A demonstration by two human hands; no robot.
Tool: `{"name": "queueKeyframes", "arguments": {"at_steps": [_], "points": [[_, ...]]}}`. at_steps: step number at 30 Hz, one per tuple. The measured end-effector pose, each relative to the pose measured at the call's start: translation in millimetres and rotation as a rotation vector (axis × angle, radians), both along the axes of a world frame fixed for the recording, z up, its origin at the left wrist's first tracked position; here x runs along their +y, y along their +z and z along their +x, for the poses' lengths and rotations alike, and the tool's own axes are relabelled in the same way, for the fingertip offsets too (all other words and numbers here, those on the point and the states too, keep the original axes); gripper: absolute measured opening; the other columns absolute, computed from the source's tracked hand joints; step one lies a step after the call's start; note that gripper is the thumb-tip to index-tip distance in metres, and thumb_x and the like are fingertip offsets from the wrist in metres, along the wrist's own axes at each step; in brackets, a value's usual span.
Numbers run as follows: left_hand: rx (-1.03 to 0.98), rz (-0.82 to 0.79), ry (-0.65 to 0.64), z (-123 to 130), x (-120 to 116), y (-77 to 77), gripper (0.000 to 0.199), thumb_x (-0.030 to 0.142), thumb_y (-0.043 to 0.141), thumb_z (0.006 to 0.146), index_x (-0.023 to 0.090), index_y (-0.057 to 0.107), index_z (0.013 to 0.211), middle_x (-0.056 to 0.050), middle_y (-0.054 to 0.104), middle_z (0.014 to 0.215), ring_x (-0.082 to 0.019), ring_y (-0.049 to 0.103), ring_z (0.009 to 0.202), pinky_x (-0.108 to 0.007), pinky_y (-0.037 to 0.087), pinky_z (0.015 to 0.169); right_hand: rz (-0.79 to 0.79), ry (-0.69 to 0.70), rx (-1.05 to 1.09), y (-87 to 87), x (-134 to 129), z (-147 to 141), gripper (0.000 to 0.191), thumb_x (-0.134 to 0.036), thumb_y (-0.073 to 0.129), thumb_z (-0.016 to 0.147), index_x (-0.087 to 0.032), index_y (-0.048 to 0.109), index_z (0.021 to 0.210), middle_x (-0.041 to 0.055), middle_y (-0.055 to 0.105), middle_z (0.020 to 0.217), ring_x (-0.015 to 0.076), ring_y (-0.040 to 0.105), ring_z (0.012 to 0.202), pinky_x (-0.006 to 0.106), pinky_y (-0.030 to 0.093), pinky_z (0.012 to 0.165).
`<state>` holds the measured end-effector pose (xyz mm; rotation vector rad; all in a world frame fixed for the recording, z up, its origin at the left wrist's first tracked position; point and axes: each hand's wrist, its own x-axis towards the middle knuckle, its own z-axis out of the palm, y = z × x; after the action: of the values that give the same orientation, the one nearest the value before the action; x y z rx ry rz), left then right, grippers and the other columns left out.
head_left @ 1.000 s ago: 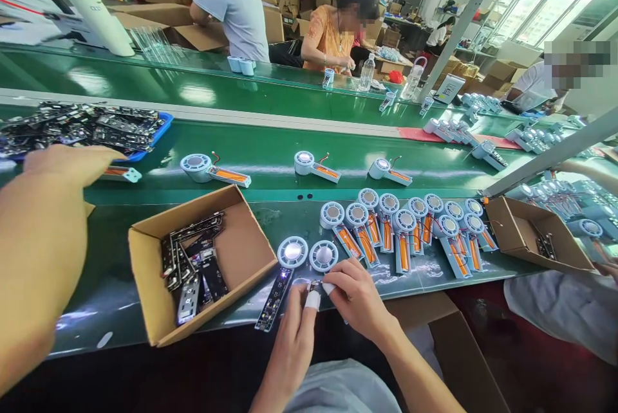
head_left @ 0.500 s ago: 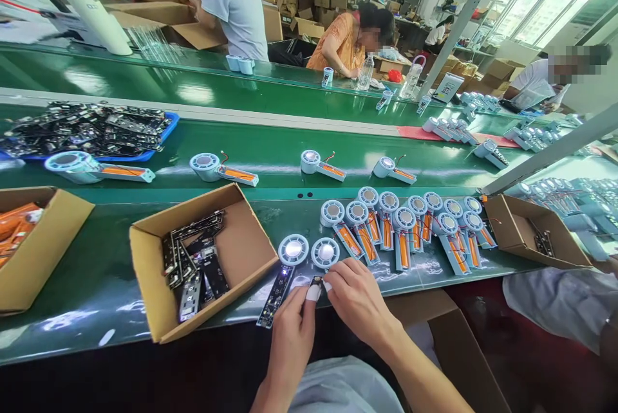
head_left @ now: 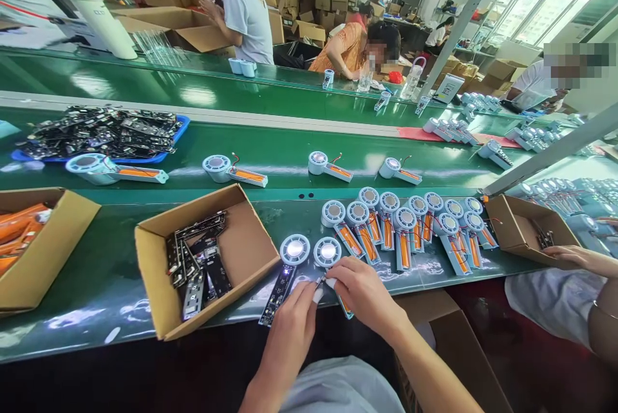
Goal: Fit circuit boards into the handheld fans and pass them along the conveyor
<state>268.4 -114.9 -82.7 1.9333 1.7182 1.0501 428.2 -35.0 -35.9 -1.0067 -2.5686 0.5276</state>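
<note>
My left hand point(head_left: 294, 313) is closed, pinching a small black circuit board point(head_left: 320, 282) of which only the narrow end shows. Right against that end, the fingertips of my right hand point(head_left: 360, 287) are pressed together; whatever they grip is hidden. White covers wrap some of my fingertips. Just beyond my hands lies a pale blue handheld fan point(head_left: 327, 251), its handle partly under my right hand. Left of it is a second fan point(head_left: 294, 249) with a black circuit board point(head_left: 277, 297) along its handle and a small light glowing.
A cardboard box point(head_left: 253, 223) of circuit boards stands left, and a box point(head_left: 72, 226) of orange packs beyond it. Several fans point(head_left: 404, 220) with orange handles lie right. A blue tray point(head_left: 181, 136) and fans ride the green belt point(head_left: 284, 143). A co-worker's hand point(head_left: 574, 255) reaches a box.
My hands have drawn closer together and the board between them has turned edge-on. The fans and tray on the belt have shifted right. A co-worker's hand has come to the right box.
</note>
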Motion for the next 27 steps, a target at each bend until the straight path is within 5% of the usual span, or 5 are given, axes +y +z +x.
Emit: {"name": "queueKeyframes", "arguments": {"at_steps": [7, 15, 20, 23, 27], "points": [[-0.063, -0.126, -0.136, -13, 7, 10.7, 0.033, 0.01, 0.035, 0.096, 0.021, 0.065, 0.104, -0.007, 0.068, 0.096, -0.021, 0.07, 0.092, -0.028, 0.054, 0.076, -0.166, 0.183, 0.173, -5.9, 20, 14, 0.021, -0.007, 0.059, 0.093, -0.017, 0.073, 0.106, 0.0084, 0.073, 0.102, 0.0201, 0.067, 0.096, 0.03, 0.054, 0.085], [0.011, -0.172, -0.122, -12, 8, 17.0, 0.036, 0.009, 0.034, 0.093, 0.022, 0.067, 0.101, -0.006, 0.069, 0.094, -0.022, 0.07, 0.086, -0.03, 0.054, 0.072, -0.15, 0.139, 0.23, -17.2, 14, 11, 0.021, -0.011, 0.054, 0.097, -0.018, 0.072, 0.105, 0.0092, 0.072, 0.099, 0.0219, 0.064, 0.092, 0.033, 0.052, 0.084], [-0.07, -0.141, 0.02, -4, -1, 2.8, 0.033, 0.022, 0.037, 0.098, 0.019, 0.069, 0.107, -0.01, 0.076, 0.099, -0.023, 0.074, 0.086, -0.032, 0.058, 0.074, -0.341, -0.118, 0.399, 1.5, 12, 23, 0.018, -0.021, 0.062, 0.093, -0.02, 0.07, 0.11, 0.0064, 0.073, 0.102, 0.0188, 0.066, 0.087, 0.028, 0.052, 0.077], [-0.071, -0.144, 0.138, 0, -10, -8.2, 0.035, 0.026, 0.039, 0.097, 0.016, 0.07, 0.111, -0.013, 0.079, 0.101, -0.027, 0.077, 0.09, -0.035, 0.061, 0.076, -0.412, -0.329, 0.284, 10.9, 5, 33, 0.026, -0.023, 0.054, 0.097, -0.02, 0.069, 0.117, 0.0051, 0.074, 0.093, 0.0177, 0.065, 0.077, 0.026, 0.048, 0.066], [-0.067, -0.235, 0.224, -4, -15, -12.7, 0.041, 0.028, 0.041, 0.096, 0.018, 0.063, 0.129, -0.013, 0.079, 0.11, -0.028, 0.078, 0.091, -0.035, 0.062, 0.074, -0.452, -0.271, -0.007, 8.5, -7, 32, 0.04, -0.013, 0.053, 0.091, -0.019, 0.066, 0.128, 0.0012, 0.073, 0.073, 0.0182, 0.063, 0.065, 0.027, 0.045, 0.065]]}}
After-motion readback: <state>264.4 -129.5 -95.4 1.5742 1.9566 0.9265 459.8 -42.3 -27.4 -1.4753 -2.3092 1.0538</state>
